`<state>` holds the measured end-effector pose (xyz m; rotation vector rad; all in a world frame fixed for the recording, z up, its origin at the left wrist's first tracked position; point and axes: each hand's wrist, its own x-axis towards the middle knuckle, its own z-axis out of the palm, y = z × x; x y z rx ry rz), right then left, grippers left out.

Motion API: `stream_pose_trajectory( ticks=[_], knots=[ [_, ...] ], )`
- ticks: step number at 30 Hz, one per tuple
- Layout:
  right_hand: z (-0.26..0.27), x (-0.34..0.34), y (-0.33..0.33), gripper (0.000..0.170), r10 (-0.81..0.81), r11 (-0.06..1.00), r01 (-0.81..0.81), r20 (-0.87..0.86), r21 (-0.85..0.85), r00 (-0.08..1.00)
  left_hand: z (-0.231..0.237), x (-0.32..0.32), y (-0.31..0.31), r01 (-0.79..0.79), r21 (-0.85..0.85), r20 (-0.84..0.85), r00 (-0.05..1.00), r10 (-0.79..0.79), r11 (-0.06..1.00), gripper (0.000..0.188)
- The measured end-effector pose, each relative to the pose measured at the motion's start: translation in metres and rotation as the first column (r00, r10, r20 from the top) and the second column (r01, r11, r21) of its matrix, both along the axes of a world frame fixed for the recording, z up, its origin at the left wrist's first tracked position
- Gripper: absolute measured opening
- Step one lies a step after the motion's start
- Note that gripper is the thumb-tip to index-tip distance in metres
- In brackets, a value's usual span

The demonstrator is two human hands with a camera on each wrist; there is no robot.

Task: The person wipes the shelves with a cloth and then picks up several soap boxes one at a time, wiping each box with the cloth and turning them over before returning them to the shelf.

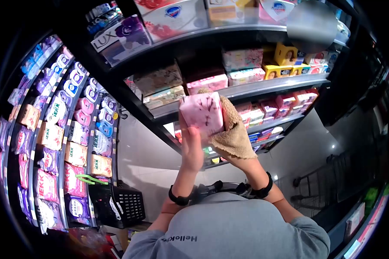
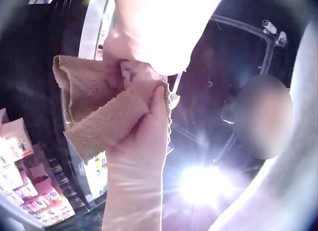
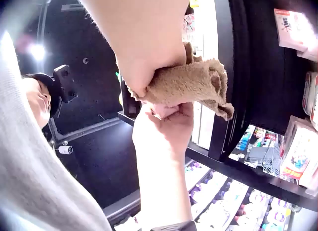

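Observation:
My left hand (image 1: 192,149) grips a pink soap pack (image 1: 203,113) with dark branch-like markings, its thumb lying along the near side. A tan terry cloth (image 1: 234,134) is held in my right hand (image 2: 144,134) and pressed against the pack's right side. In the left wrist view the right thumb lies over the cloth, which hangs in folds beside the pack. Most of the right fingers are hidden under the cloth in the head view. Seen from the right wrist, the left hand (image 3: 164,129) cups the pack from the opposite side, and the cloth covers most of it.
Ahead stands a shelf (image 1: 246,90) with boxed soaps, among them yellow boxes (image 1: 285,55) and a pink pack (image 1: 207,83). Bagged and bottled goods fill the left rack (image 1: 52,134). A black basket (image 1: 132,205) stands at lower left, a cart (image 1: 309,185) to the right.

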<state>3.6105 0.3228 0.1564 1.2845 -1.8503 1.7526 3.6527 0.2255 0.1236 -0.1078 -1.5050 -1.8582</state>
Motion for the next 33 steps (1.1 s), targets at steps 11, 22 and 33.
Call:
stream_pose_trajectory(
  ticks=[11, 22, 33],
  knots=[
    [-0.032, 0.002, -0.004, 0.048, -0.255, 0.899, 0.353, -0.348, 0.258, 0.902, 0.012, 0.007, -0.015, 0.169, 0.125, -0.033, 0.986, -0.166, 0.978, 0.074],
    [-0.015, 0.013, 0.001, 0.051, -0.152, 0.854, 0.339, -0.433, 0.395, 0.889, 0.009, -0.001, -0.021, 0.237, 0.284, 0.033, 0.966, -0.256, 0.929, 0.067],
    [-0.043, 0.004, 0.006, 0.035, 0.044, 0.962, -0.107, 0.245, 0.251, 0.968, 0.005, 0.008, -0.02, 0.319, -0.213, 0.035, 0.947, -0.319, 0.924, 0.104]
  ],
)
